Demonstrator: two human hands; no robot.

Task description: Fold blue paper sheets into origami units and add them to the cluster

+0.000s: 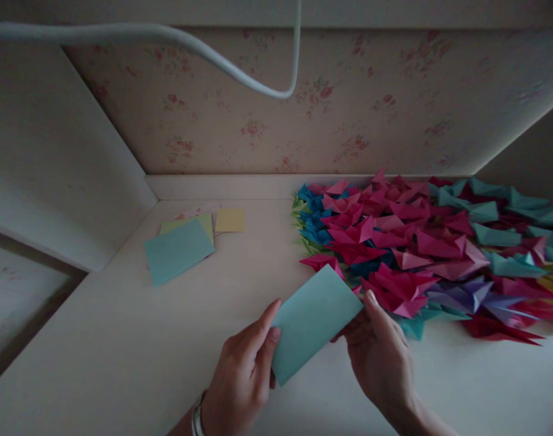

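Note:
A folded teal sheet of paper [317,324] is held tilted above the white table, between both hands. My left hand [247,363] pinches its lower left edge, with the thumb on top. At the upper right corner, my right hand [379,351] grips the paper between the thumb and the fingers behind it. Some of the right fingers are hidden by the sheet. Just beyond the right hand lies a big group of folded paper boats [403,236] in pink, red, blue, green, teal and purple.
To the left, a teal sheet [179,251] lies over a yellow-green one [207,223], and a small yellow paper square [230,220] is beside them. A white cable [222,60] hangs across the top, in front of the flowered wall [276,133]. A white side panel [54,151] bounds the left.

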